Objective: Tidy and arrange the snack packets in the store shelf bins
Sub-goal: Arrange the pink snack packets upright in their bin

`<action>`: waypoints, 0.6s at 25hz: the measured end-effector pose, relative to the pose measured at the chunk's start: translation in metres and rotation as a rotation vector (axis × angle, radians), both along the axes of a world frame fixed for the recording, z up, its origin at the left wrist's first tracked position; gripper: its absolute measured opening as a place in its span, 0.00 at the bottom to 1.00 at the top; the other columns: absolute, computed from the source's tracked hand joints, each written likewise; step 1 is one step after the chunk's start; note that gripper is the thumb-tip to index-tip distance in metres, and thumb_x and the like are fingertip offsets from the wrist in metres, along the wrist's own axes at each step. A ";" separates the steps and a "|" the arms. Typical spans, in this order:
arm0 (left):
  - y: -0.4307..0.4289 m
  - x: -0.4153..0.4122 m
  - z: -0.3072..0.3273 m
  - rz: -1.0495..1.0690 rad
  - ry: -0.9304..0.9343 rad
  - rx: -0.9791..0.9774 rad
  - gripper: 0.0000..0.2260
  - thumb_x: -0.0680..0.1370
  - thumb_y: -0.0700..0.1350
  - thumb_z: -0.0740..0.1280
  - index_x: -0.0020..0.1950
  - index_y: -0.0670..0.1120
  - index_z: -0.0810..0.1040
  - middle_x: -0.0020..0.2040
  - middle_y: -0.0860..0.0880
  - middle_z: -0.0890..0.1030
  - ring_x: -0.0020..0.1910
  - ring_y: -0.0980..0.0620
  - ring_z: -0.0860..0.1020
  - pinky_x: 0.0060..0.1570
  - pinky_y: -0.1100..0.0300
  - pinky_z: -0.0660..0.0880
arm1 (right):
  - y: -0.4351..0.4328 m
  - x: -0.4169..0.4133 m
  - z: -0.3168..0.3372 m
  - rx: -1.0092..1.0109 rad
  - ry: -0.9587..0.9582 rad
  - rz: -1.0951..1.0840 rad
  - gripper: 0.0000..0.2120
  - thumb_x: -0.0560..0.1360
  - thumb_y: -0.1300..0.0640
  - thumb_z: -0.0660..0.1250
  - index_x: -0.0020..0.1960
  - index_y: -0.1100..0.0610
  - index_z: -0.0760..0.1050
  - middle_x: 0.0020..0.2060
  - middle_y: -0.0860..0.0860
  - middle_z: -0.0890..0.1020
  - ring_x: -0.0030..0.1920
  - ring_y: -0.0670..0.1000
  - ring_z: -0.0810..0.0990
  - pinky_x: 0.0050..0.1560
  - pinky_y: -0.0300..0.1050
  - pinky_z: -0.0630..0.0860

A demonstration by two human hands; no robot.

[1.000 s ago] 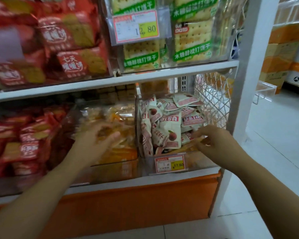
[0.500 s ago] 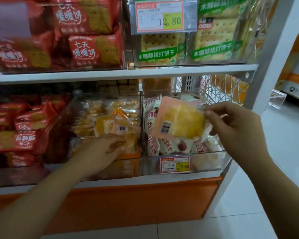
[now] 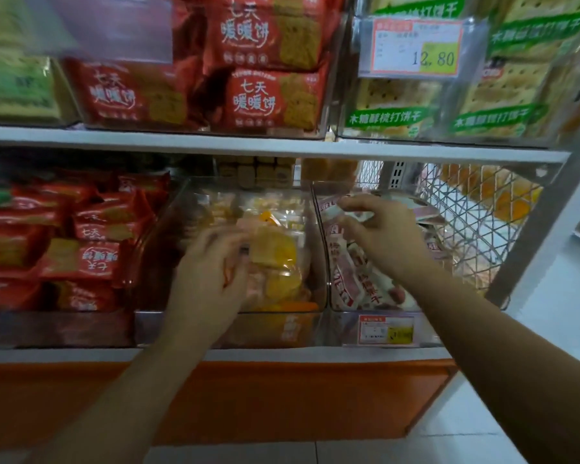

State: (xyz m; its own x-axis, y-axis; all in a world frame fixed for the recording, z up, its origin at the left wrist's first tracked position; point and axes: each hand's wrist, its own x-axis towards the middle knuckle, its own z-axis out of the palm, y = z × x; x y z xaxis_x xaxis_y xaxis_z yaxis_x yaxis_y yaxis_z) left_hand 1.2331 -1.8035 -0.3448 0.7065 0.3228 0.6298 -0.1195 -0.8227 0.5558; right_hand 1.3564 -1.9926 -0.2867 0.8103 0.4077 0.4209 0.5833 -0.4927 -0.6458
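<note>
Sorting step, centre of frame, lower shelf. Left hand [image 3: 211, 272] grips a yellow cake packet [image 3: 273, 252] in the middle bin [image 3: 265, 331]. Right hand [image 3: 382, 236] pinches a pink-white packet [image 3: 352, 216] atop the right bin [image 3: 344, 326]. Next, probably: seat both flat, labels forward.

A shop: shelf bins [image 3: 322, 249] stocked with snack packets [image 3: 268, 102], price tag [image 3: 412, 48] reading 12.80.

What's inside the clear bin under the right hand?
White-and-pink snack packets with red print, piled loosely in the clear bin. The right hand pinches one at the top. Hand and arm cover the packets beneath; the bottom is hidden.
</note>
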 end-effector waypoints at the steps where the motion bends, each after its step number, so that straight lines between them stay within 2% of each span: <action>1: -0.005 0.002 -0.003 -0.059 0.043 0.077 0.11 0.75 0.47 0.61 0.56 0.49 0.78 0.57 0.53 0.73 0.57 0.53 0.73 0.56 0.49 0.73 | -0.022 0.002 -0.002 -0.066 -0.002 -0.023 0.12 0.76 0.56 0.65 0.58 0.54 0.78 0.47 0.43 0.78 0.44 0.45 0.79 0.47 0.33 0.74; 4: -0.026 0.011 -0.004 -0.223 0.103 0.239 0.11 0.75 0.49 0.59 0.54 0.53 0.78 0.56 0.58 0.72 0.55 0.55 0.72 0.55 0.49 0.72 | -0.090 0.012 -0.010 -0.284 0.092 -0.127 0.11 0.75 0.56 0.66 0.57 0.56 0.78 0.49 0.48 0.81 0.45 0.46 0.79 0.46 0.38 0.73; 6: -0.047 0.022 0.003 -0.318 0.139 0.262 0.10 0.76 0.47 0.61 0.54 0.54 0.78 0.54 0.61 0.71 0.57 0.58 0.70 0.59 0.51 0.70 | -0.121 0.017 -0.019 -0.392 0.200 -0.162 0.14 0.75 0.57 0.66 0.60 0.56 0.76 0.55 0.53 0.81 0.50 0.49 0.79 0.52 0.42 0.74; 9: -0.087 0.054 0.029 -0.457 0.258 0.389 0.10 0.79 0.46 0.60 0.58 0.55 0.76 0.58 0.60 0.73 0.61 0.60 0.68 0.65 0.53 0.65 | -0.137 0.025 -0.026 -0.529 0.322 -0.134 0.19 0.78 0.56 0.62 0.68 0.57 0.69 0.63 0.54 0.76 0.60 0.52 0.75 0.61 0.46 0.71; 12: -0.129 0.101 0.048 -0.590 0.439 0.585 0.12 0.80 0.48 0.59 0.63 0.55 0.74 0.63 0.56 0.73 0.64 0.56 0.68 0.67 0.54 0.61 | -0.140 0.031 -0.021 -0.552 0.347 -0.068 0.19 0.79 0.57 0.58 0.70 0.56 0.66 0.64 0.54 0.75 0.60 0.52 0.75 0.61 0.45 0.71; 15: -0.165 0.145 0.044 -0.653 0.573 0.793 0.14 0.80 0.49 0.59 0.65 0.54 0.73 0.62 0.53 0.76 0.64 0.52 0.70 0.67 0.50 0.62 | -0.161 0.026 -0.018 -0.485 0.320 -0.038 0.18 0.79 0.57 0.58 0.69 0.54 0.67 0.62 0.50 0.77 0.57 0.49 0.78 0.60 0.43 0.73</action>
